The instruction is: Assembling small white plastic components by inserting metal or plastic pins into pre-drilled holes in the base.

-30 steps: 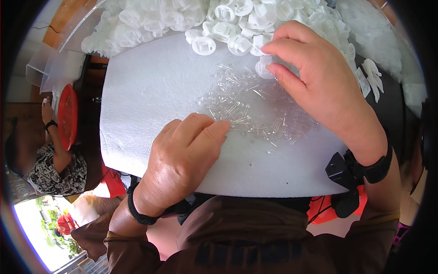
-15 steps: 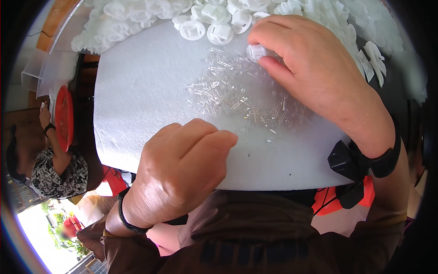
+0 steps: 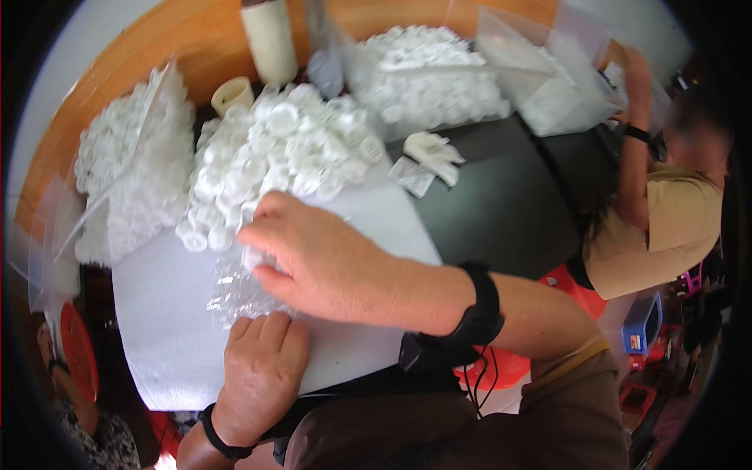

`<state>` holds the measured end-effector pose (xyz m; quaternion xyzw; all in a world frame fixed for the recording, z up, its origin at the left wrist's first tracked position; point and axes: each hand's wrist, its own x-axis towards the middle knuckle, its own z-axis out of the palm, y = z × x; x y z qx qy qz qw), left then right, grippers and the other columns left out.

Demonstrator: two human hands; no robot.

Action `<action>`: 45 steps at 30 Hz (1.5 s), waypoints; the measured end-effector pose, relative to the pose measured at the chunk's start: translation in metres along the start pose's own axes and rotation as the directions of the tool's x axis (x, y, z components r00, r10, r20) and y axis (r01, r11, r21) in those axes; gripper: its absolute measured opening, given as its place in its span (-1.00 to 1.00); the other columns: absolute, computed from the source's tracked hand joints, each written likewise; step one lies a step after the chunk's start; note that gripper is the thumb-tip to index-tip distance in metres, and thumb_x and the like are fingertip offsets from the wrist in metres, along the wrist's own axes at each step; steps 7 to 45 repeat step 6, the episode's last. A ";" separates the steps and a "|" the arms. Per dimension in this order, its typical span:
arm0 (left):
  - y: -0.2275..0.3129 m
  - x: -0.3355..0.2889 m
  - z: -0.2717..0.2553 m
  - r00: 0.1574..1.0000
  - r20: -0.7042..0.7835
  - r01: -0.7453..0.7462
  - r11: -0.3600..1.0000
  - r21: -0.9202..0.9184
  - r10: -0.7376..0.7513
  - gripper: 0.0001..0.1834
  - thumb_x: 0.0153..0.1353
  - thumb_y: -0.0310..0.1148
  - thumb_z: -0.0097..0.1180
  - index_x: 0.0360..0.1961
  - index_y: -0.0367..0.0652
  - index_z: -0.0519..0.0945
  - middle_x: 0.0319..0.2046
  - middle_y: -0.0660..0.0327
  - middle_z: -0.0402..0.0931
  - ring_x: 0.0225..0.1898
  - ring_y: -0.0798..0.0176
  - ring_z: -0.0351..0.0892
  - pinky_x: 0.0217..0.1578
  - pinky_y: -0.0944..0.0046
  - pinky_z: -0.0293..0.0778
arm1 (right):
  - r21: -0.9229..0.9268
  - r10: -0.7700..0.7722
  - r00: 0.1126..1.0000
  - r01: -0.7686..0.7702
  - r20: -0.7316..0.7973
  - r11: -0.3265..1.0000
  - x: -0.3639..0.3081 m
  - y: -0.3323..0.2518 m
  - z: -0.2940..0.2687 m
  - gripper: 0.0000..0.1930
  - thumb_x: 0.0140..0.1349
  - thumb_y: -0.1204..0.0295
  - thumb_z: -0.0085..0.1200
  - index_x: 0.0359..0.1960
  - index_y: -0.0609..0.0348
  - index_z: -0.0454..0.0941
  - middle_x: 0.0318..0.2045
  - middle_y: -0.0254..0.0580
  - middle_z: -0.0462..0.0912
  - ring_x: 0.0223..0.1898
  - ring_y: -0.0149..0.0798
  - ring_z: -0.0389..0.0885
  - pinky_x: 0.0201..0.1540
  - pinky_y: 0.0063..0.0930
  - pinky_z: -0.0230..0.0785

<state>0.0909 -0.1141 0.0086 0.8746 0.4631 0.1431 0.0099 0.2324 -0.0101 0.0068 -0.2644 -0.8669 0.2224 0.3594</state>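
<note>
My right hand (image 3: pixel 317 254) is above the white foam sheet (image 3: pixel 168 329), its thumb and fingers closed around a small round white plastic piece (image 3: pixel 252 257), partly hidden by the fingers. Under and beside it lie many thin clear pieces (image 3: pixel 227 294), scattered in a loose heap. My left hand (image 3: pixel 266 362) is closed, knuckles up, at the near side of these clear pieces; whatever it may hold is hidden. Just beyond my right hand a big pile of round white plastic parts (image 3: pixel 286 149) covers the far end of the sheet.
Clear bags full of white parts stand at left (image 3: pixel 137 172) and back (image 3: pixel 431 86). A white glove (image 3: pixel 435 157) lies on the dark table (image 3: pixel 501 204). A cream cylinder (image 3: pixel 269 43) stands behind the pile. One person (image 3: pixel 658 227) works at right, another (image 3: pixel 102 431) at lower left.
The view has swung up and to the right, bringing the bags and the right-hand person into sight. My left hand has come closer to the clear pieces. My right hand keeps the white piece.
</note>
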 end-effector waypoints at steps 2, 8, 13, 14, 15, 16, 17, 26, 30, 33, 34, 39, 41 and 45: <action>0.001 0.003 0.000 0.999 0.031 -0.013 1.000 0.027 0.012 -0.84 -0.17 -0.47 0.06 -0.46 -0.16 0.44 -0.55 0.20 0.31 -0.51 0.18 0.38 -0.46 0.23 0.26 | 0.381 0.181 0.982 -0.148 -0.051 0.912 -0.013 -0.010 -0.014 -0.84 -0.04 0.52 0.10 -0.39 0.30 0.46 -0.39 0.04 0.42 -0.43 -0.01 0.49 -0.36 -0.26 0.37; 0.000 -0.003 0.001 0.988 -0.085 0.115 0.982 -0.152 -0.129 -0.84 -0.12 -0.47 0.16 -0.48 -0.13 0.43 -0.50 0.18 0.40 -0.48 0.12 0.43 -0.42 0.17 0.30 | 0.747 0.483 0.782 -0.579 0.395 0.327 -0.048 -0.011 -0.034 -0.72 0.15 0.37 0.10 -0.11 0.15 0.47 -0.08 -0.13 0.48 -0.15 -0.20 0.50 -0.17 -0.30 0.36; 0.000 -0.003 0.001 0.988 -0.085 0.115 0.982 -0.152 -0.129 -0.84 -0.12 -0.47 0.16 -0.48 -0.13 0.43 -0.50 0.18 0.40 -0.48 0.12 0.43 -0.42 0.17 0.30 | 0.747 0.483 0.782 -0.579 0.395 0.327 -0.048 -0.011 -0.034 -0.72 0.15 0.37 0.10 -0.11 0.15 0.47 -0.08 -0.13 0.48 -0.15 -0.20 0.50 -0.17 -0.30 0.36; 0.000 -0.003 0.001 0.988 -0.085 0.115 0.982 -0.152 -0.129 -0.84 -0.12 -0.47 0.16 -0.48 -0.13 0.43 -0.50 0.18 0.40 -0.48 0.12 0.43 -0.42 0.17 0.30 | 0.747 0.483 0.782 -0.579 0.395 0.327 -0.048 -0.011 -0.034 -0.72 0.15 0.37 0.10 -0.11 0.15 0.47 -0.08 -0.13 0.48 -0.15 -0.20 0.50 -0.17 -0.30 0.36; 0.000 -0.003 0.001 0.988 -0.085 0.115 0.982 -0.152 -0.129 -0.84 -0.12 -0.47 0.16 -0.48 -0.13 0.43 -0.50 0.18 0.40 -0.48 0.12 0.43 -0.42 0.17 0.30 | 0.747 0.483 0.782 -0.579 0.395 0.327 -0.048 -0.011 -0.034 -0.72 0.15 0.37 0.10 -0.11 0.15 0.47 -0.08 -0.13 0.48 -0.15 -0.20 0.50 -0.17 -0.30 0.36; 0.000 -0.003 0.001 0.988 -0.085 0.115 0.982 -0.152 -0.129 -0.84 -0.12 -0.47 0.16 -0.48 -0.13 0.43 -0.50 0.18 0.40 -0.48 0.12 0.43 -0.42 0.17 0.30 | 0.747 0.483 0.782 -0.579 0.395 0.327 -0.048 -0.011 -0.034 -0.72 0.15 0.37 0.10 -0.11 0.15 0.47 -0.08 -0.13 0.48 -0.15 -0.20 0.50 -0.17 -0.30 0.36; 0.000 -0.003 0.001 0.988 -0.085 0.115 0.982 -0.152 -0.129 -0.84 -0.12 -0.47 0.16 -0.48 -0.13 0.43 -0.50 0.18 0.40 -0.48 0.12 0.43 -0.42 0.17 0.30 | 0.747 0.483 0.782 -0.579 0.395 0.327 -0.048 -0.011 -0.034 -0.72 0.15 0.37 0.10 -0.11 0.15 0.47 -0.08 -0.13 0.48 -0.15 -0.20 0.50 -0.17 -0.30 0.36; 0.000 -0.003 0.001 0.988 -0.085 0.115 0.982 -0.152 -0.129 -0.84 -0.12 -0.47 0.16 -0.48 -0.13 0.43 -0.50 0.18 0.40 -0.48 0.12 0.43 -0.42 0.17 0.30 | 0.747 0.483 0.782 -0.579 0.395 0.327 -0.048 -0.011 -0.034 -0.72 0.15 0.37 0.10 -0.11 0.15 0.47 -0.08 -0.13 0.48 -0.15 -0.20 0.50 -0.17 -0.30 0.36; 0.000 -0.003 0.001 0.988 -0.085 0.115 0.982 -0.152 -0.129 -0.84 -0.12 -0.47 0.16 -0.48 -0.13 0.43 -0.50 0.18 0.40 -0.48 0.12 0.43 -0.42 0.17 0.30 | 0.747 0.483 0.782 -0.579 0.395 0.327 -0.048 -0.011 -0.034 -0.72 0.15 0.37 0.10 -0.11 0.15 0.47 -0.08 -0.13 0.48 -0.15 -0.20 0.50 -0.17 -0.30 0.36; 0.000 -0.003 0.001 0.988 -0.085 0.115 0.982 -0.152 -0.129 -0.84 -0.12 -0.47 0.16 -0.48 -0.13 0.43 -0.50 0.18 0.40 -0.48 0.12 0.43 -0.42 0.17 0.30 | 0.747 0.483 0.782 -0.579 0.395 0.327 -0.048 -0.011 -0.034 -0.72 0.15 0.37 0.10 -0.11 0.15 0.47 -0.08 -0.13 0.48 -0.15 -0.20 0.50 -0.17 -0.30 0.36; 0.000 -0.003 0.001 0.988 -0.085 0.115 0.982 -0.152 -0.129 -0.84 -0.12 -0.47 0.16 -0.48 -0.13 0.43 -0.50 0.18 0.40 -0.48 0.12 0.43 -0.42 0.17 0.30 | 0.747 0.483 0.782 -0.579 0.395 0.327 -0.048 -0.011 -0.034 -0.72 0.15 0.37 0.10 -0.11 0.15 0.47 -0.08 -0.13 0.48 -0.15 -0.20 0.50 -0.17 -0.30 0.36; 0.000 -0.003 0.001 0.988 -0.085 0.115 0.982 -0.152 -0.129 -0.84 -0.12 -0.47 0.16 -0.48 -0.13 0.43 -0.50 0.18 0.40 -0.48 0.12 0.43 -0.42 0.17 0.30 | 0.747 0.483 0.782 -0.579 0.395 0.327 -0.048 -0.011 -0.034 -0.72 0.15 0.37 0.10 -0.11 0.15 0.47 -0.08 -0.13 0.48 -0.15 -0.20 0.50 -0.17 -0.30 0.36; 0.000 -0.003 0.001 0.988 -0.085 0.115 0.982 -0.152 -0.129 -0.84 -0.12 -0.47 0.16 -0.48 -0.13 0.43 -0.50 0.18 0.40 -0.48 0.12 0.43 -0.42 0.17 0.30 | 0.747 0.483 0.782 -0.579 0.395 0.327 -0.048 -0.011 -0.034 -0.72 0.15 0.37 0.10 -0.11 0.15 0.47 -0.08 -0.13 0.48 -0.15 -0.20 0.50 -0.17 -0.30 0.36; 0.000 -0.003 0.001 0.988 -0.085 0.115 0.982 -0.152 -0.129 -0.84 -0.12 -0.47 0.16 -0.48 -0.13 0.43 -0.50 0.18 0.40 -0.48 0.12 0.43 -0.42 0.17 0.30 | 0.747 0.483 0.782 -0.579 0.395 0.327 -0.048 -0.011 -0.034 -0.72 0.15 0.37 0.10 -0.11 0.15 0.47 -0.08 -0.13 0.48 -0.15 -0.20 0.50 -0.17 -0.30 0.36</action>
